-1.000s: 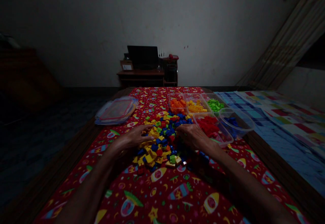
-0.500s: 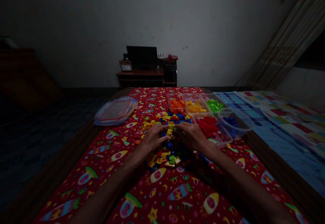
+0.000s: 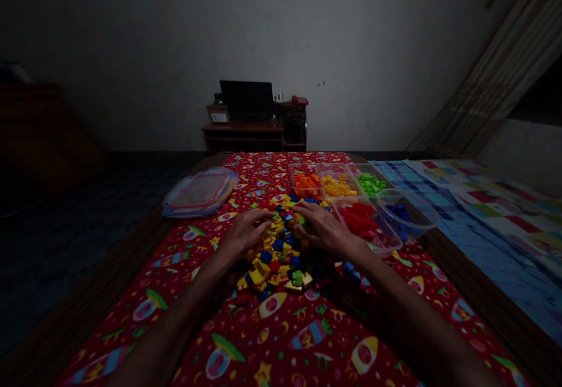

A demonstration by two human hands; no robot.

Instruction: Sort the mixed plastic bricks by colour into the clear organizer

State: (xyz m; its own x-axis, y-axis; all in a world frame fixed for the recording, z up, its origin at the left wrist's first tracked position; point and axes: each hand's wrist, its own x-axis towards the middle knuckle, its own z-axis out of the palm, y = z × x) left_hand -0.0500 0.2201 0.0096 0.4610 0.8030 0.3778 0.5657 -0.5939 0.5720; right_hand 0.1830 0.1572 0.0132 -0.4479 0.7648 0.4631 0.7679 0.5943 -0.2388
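Observation:
A heap of small plastic bricks [image 3: 281, 252] in yellow, blue, red and green lies in the middle of a red patterned tablecloth [image 3: 281, 340]. My left hand [image 3: 244, 232] rests on the heap's left side, palm down, fingers spread over the bricks. My right hand [image 3: 322, 229] lies on the heap's right side, fingers stretched toward the far end of the pile. I cannot see anything gripped in either hand. The fingertips of the two hands are close together at the far edge of the heap.
Clear tubs stand at the far right: orange bricks [image 3: 306, 183], yellow bricks [image 3: 337, 187], green bricks [image 3: 372, 183], red bricks [image 3: 362, 218], and a round bowl of blue bricks [image 3: 406, 211]. Stacked lids [image 3: 199, 191] lie far left. A desk [image 3: 254, 126] stands by the wall.
My left hand moved in to the middle of the heap, then slid back a little to the left. The bricks are bunched closer together. My right hand shifted slightly forward.

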